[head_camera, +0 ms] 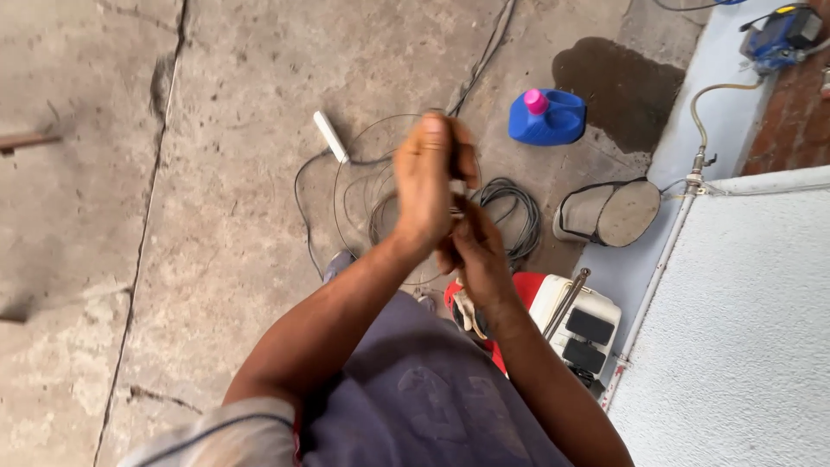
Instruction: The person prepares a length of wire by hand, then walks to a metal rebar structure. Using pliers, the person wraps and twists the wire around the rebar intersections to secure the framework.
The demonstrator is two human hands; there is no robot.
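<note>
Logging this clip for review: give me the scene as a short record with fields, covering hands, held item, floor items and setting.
left hand: raised, blurred, closed around a small pale object
right hand: pressed against the left, fingers curled
held item: too blurred to identify
floor items: blue jug with pink cap, coiled cable, white power strip, red and white machine
setting: cracked concrete floor

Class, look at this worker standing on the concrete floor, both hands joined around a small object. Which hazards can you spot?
Loose cable coils and thin wire loops lie right by the feet: a likely trip or snag. The dark wet patch near the blue jug could be slippery. The left hand and right hand are blurred, so their grip is unclear.
</note>
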